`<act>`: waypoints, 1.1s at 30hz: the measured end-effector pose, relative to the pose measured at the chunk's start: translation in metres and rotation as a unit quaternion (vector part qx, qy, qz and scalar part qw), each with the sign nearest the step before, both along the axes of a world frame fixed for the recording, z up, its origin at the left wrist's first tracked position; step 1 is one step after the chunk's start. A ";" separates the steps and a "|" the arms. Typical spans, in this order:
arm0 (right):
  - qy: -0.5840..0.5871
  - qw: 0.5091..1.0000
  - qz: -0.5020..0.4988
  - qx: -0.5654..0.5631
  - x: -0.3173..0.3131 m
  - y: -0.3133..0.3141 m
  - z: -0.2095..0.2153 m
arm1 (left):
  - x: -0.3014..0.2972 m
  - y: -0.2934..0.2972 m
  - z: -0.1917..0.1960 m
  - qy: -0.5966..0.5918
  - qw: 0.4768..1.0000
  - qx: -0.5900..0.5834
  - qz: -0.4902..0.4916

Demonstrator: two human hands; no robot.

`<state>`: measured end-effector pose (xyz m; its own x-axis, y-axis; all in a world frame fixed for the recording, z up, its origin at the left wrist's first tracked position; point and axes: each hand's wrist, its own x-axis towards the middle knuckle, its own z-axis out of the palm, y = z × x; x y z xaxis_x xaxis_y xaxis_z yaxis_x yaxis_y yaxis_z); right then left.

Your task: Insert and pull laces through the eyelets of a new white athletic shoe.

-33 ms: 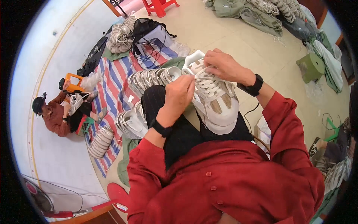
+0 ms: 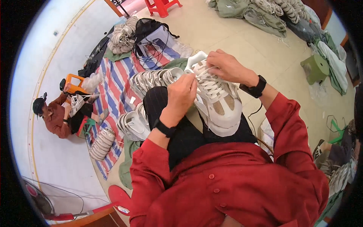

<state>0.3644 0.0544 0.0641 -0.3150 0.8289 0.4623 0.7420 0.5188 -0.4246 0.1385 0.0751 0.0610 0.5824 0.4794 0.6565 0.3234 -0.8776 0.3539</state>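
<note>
A white and beige sneaker (image 2: 224, 113) rests on my black-trousered lap, its toe toward me and its heel away. White laces (image 2: 212, 89) criss-cross over its tongue. My left hand (image 2: 182, 92) is closed at the left side of the shoe's collar, its fingertips pinching what looks like a lace end. Across the tongue, my right hand (image 2: 228, 68) is closed on the lace near the top eyelets, its fingers bent. The fingertips of both hands partly hide the lace.
Rows of similar shoes (image 2: 153, 81) stand left of my knee on a striped sheet (image 2: 109, 85). A bundle of shoes (image 2: 103, 144) lies nearer. Another person (image 2: 56, 117) sits at the left with a shoe. A green stool (image 2: 315, 69) stands at the right, a red stool (image 2: 162, 6) far off.
My left hand has shifted very slightly at the shoe's collar. The sneaker and my right hand stay nearly the same.
</note>
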 end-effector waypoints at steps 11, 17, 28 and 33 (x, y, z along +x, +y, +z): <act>0.373 0.885 0.129 -0.249 0.033 0.014 -0.022 | 0.018 0.002 -0.016 -0.073 0.985 -0.086 0.133; 0.478 0.811 0.112 -0.317 0.042 0.002 -0.028 | 0.017 -0.006 -0.020 -0.075 0.982 -0.136 0.104; 0.505 0.811 0.110 -0.274 0.047 -0.018 -0.016 | 0.016 -0.011 -0.023 -0.025 0.982 -0.173 0.077; 0.533 0.800 0.104 -0.254 0.057 -0.012 -0.015 | 0.015 -0.009 -0.020 -0.020 0.978 -0.196 0.069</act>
<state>0.4214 0.0427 0.0493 -0.1216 0.9761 0.1802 -0.2631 0.1434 -0.9540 0.1538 0.0661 0.0413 0.4722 0.7706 0.4281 0.4077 -0.6215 0.6690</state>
